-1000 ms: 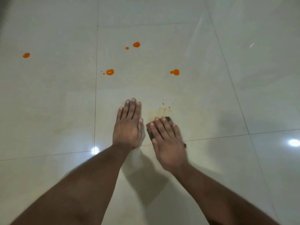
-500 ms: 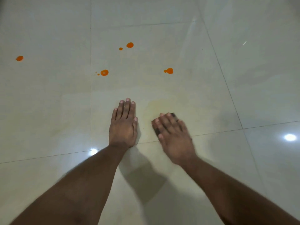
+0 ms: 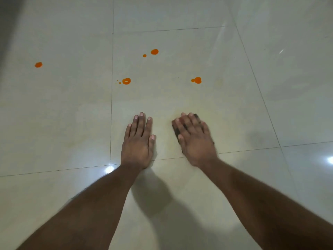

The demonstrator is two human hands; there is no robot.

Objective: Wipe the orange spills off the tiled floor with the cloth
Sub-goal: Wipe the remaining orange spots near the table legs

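Note:
My right hand (image 3: pixel 194 139) presses flat on a small dark cloth (image 3: pixel 177 131), which shows only at its left edge and past my fingertips. My left hand (image 3: pixel 138 141) lies flat on the cream tiled floor (image 3: pixel 234 105) beside it, fingers straight and together. A faint yellowish smear (image 3: pixel 182 110) lies on the tile just beyond the cloth. Orange spills sit farther off: a ring-shaped spill (image 3: pixel 126 81) with tiny specks, a double blob (image 3: pixel 197 80), a pair of drops (image 3: pixel 154 51) beyond them, and a lone drop (image 3: pixel 38 64) on the tile to the left.
Grout lines (image 3: pixel 111 112) split the glossy floor into large tiles. Bright light glints show at one glint (image 3: pixel 109 169) near my left wrist and another glint (image 3: pixel 330 160) at the right edge. A dark shadowed strip (image 3: pixel 7 24) runs up the far left.
My right hand has slid the cloth forward and to the right over the small orange specks and smear; the specks are gone and a pale yellow film is left. My left hand stayed planted.

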